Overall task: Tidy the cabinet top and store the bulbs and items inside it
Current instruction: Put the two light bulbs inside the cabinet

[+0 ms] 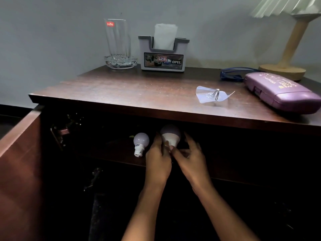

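Inside the open cabinet (121, 108), both hands, left hand (157, 159) and right hand (188, 158), cup the larger LED bulb (171, 136) by its stiff base; light, fragile dome. A smaller bulb (140, 142) lies just beside.

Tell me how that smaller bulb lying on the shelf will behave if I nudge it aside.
The smaller bulb lies on its side with a round globe, so it would likely roll or pivot around its narrow base. It looks light, so probably skids easily. It's probably breakable; push gently, away from the shelf edge.
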`<action>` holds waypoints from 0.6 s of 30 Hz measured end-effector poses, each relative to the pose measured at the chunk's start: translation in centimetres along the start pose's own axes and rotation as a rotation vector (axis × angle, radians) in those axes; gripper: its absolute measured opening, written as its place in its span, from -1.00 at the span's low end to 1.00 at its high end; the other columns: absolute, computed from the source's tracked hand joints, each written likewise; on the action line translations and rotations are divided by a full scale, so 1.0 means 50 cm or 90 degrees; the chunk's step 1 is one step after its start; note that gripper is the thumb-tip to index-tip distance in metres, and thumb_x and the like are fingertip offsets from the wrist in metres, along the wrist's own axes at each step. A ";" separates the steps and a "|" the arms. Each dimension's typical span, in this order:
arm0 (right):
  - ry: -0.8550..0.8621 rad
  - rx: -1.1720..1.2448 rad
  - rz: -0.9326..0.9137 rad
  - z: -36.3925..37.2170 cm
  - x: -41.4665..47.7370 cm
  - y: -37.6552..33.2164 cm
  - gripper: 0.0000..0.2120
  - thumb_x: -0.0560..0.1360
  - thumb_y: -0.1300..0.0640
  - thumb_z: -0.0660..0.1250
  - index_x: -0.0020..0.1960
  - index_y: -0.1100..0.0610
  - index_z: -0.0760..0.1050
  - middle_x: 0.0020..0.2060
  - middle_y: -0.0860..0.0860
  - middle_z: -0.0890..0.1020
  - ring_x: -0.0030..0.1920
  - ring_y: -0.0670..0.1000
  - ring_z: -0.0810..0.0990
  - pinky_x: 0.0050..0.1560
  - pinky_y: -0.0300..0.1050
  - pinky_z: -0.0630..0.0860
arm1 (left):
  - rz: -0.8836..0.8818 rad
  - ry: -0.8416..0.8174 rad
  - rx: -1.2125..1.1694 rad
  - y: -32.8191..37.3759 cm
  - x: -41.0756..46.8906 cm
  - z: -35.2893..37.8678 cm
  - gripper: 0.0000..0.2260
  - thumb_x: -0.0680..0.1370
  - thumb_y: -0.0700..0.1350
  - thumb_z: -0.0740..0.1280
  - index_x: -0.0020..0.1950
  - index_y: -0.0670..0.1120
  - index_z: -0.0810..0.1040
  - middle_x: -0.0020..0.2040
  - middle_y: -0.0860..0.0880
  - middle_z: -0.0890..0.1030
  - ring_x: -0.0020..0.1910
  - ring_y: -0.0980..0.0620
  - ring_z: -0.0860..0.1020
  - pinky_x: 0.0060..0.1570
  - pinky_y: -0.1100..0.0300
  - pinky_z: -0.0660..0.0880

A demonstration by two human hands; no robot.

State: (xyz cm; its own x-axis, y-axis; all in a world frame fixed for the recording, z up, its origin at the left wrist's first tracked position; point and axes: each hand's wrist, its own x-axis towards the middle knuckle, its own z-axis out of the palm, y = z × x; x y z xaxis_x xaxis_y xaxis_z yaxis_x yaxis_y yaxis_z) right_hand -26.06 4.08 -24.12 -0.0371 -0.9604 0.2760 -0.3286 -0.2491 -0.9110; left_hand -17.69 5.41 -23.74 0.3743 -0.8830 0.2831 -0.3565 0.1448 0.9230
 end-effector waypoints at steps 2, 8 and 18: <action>0.008 -0.002 -0.007 -0.001 -0.003 0.000 -0.43 0.41 0.19 0.38 0.38 0.09 0.29 0.27 0.18 0.46 0.15 0.18 0.54 0.20 0.12 0.48 | 0.006 0.014 0.014 0.006 -0.004 -0.001 -0.67 0.57 -0.24 0.18 0.34 -0.17 0.37 0.16 -0.22 0.58 0.14 -0.12 0.54 0.00 0.32 0.39; 0.031 -0.001 -0.001 -0.006 -0.016 -0.001 -0.46 0.41 0.21 0.37 0.35 0.11 0.31 0.25 0.15 0.46 0.04 0.10 0.58 0.09 -0.13 0.48 | 0.044 0.036 0.042 0.022 -0.025 -0.006 -0.62 0.52 -0.33 0.18 0.34 -0.23 0.37 0.30 -0.21 0.49 0.30 -0.13 0.43 0.30 0.06 0.34; 0.098 -0.015 -0.054 -0.011 -0.053 -0.032 -0.63 0.41 0.35 0.31 0.20 0.21 0.38 0.11 0.08 0.39 -0.20 -0.11 0.50 -0.09 -0.35 0.37 | 0.083 0.213 -0.051 0.035 -0.096 0.008 -0.69 0.46 -0.38 0.27 0.17 -0.16 0.47 0.11 -0.01 0.48 0.16 -0.03 0.47 0.17 0.24 0.35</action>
State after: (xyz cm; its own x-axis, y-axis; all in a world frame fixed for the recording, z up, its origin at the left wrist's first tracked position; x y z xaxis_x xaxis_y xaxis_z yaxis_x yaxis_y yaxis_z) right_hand -25.96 7.10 -23.23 -0.1518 -0.9050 0.3973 -0.3589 -0.3241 -0.8753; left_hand -20.44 9.75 -23.58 0.5947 -0.6617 0.4567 -0.3566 0.2920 0.8875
